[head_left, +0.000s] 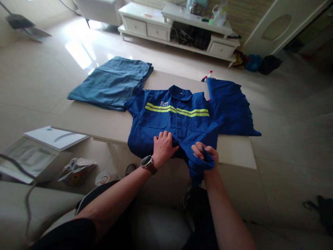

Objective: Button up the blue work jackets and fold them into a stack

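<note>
A bright blue work jacket with a yellow reflective chest stripe lies front up on a low beige table, its hem hanging over the near edge. My left hand, a watch on its wrist, presses flat on the jacket's lower left front with fingers stretched out. My right hand is closed around a bunch of the jacket's lower right hem, lifting it slightly.
A faded blue folded garment lies on the table's far left, another bright blue garment on the right with a bottle behind it. A white TV cabinet stands at the back. A white box sits left.
</note>
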{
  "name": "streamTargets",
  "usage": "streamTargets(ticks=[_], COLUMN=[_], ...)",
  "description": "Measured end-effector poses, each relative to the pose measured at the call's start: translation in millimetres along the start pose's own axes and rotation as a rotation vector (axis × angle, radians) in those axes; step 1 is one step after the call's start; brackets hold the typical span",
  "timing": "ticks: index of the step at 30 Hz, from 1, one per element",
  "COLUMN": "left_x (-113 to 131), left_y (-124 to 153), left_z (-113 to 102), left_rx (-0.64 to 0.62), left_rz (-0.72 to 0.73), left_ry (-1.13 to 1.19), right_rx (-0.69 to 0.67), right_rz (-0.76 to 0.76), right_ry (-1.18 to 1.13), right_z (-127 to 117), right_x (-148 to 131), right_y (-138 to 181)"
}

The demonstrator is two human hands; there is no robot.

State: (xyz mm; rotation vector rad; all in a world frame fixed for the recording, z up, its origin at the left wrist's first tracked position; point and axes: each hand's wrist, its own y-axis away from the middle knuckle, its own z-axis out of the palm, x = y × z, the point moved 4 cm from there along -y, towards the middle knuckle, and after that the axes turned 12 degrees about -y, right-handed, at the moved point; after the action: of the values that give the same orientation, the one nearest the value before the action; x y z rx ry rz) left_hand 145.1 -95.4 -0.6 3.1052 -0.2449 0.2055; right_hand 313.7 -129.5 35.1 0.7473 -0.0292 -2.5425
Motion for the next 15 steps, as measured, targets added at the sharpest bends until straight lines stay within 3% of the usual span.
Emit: streamTargets(ticks=[2, 4, 7, 9, 10, 12, 15], left_x=[-2, -5, -8, -7, -6, -4, -2], left_y=[-1, -2, -3, -3, -3, -2, -3], left_z=[4, 6, 5, 4, 4, 3, 3], left_rx=[-0.014, -0.019, -0.012, -0.002, 0.000, -0.002, -0.004], left_rz=[0.053, 0.081, 0.091, 0.097, 0.101, 0.111, 0.136], left_ry=[0.026, 0.060, 0.105, 0.124, 0.131, 0.149, 0.188], right_rx=[0.087, 0.277, 0.694, 0.857, 0.858, 0.718, 0.436], right_rz=[-0.036, -0.127, -0.424, -0.642, -0.700, -0.666, -0.383], right_ry=[0.104, 0.277, 0.719, 1.111, 1.304, 1.628, 1.881], right_z=[-6, -20, -40, -37, -32, -20, -13], right_x=[-7, -21, -52, -63, -62, -47, -8], right_y=[0, 0, 10, 18, 19, 14, 2])
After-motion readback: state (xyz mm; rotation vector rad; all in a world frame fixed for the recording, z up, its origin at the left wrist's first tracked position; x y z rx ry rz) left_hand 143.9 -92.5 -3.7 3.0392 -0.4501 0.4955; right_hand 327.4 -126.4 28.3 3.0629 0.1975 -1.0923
